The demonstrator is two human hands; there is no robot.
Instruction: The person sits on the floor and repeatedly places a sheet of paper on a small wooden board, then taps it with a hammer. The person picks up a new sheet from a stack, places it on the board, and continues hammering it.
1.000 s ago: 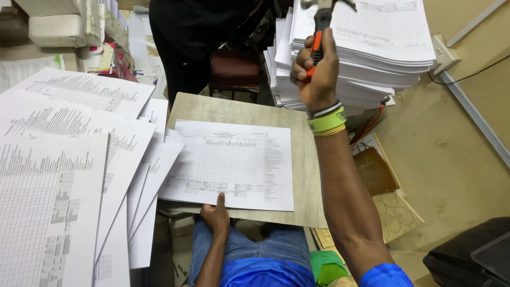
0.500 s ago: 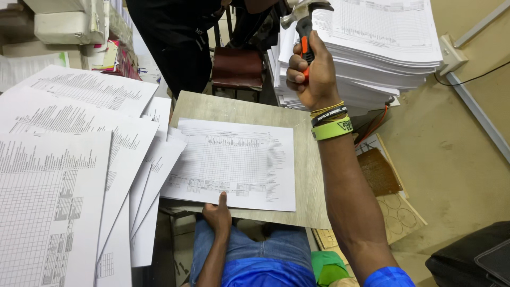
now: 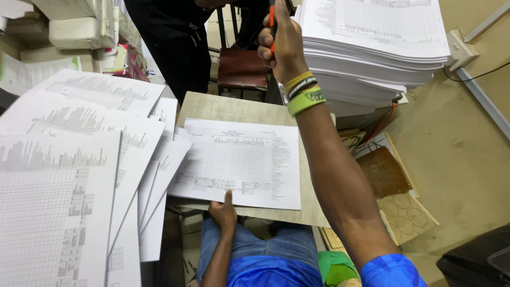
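while our right hand [image 3: 284, 45] is raised at the top of the frame, it is closed in a fist around an orange-handled tool [image 3: 272, 18], whose head is cut off by the frame edge so we can't tell what kind it is. it sits just in front of the tall paper stack [image 3: 372, 48] on the right. the wrist carries a few bands, including a green wristband [image 3: 306, 100]. our left hand [image 3: 223, 212] is low, thumb pressed flat on the near edge of a printed sheet [image 3: 239, 159]; we can't see the fingers, they're under the board edge. the sheet lies flat on a small wooden board [image 3: 223, 109] over our lap. fanned printed pages [image 3: 79, 159] overlap to the left, touching the sheet's left edge. beyond the board there's a dark red chair [image 3: 241, 69] and a person in dark clothes [image 3: 170, 42] standing beside it. loose boards [image 3: 393, 186] lie on the floor at right.
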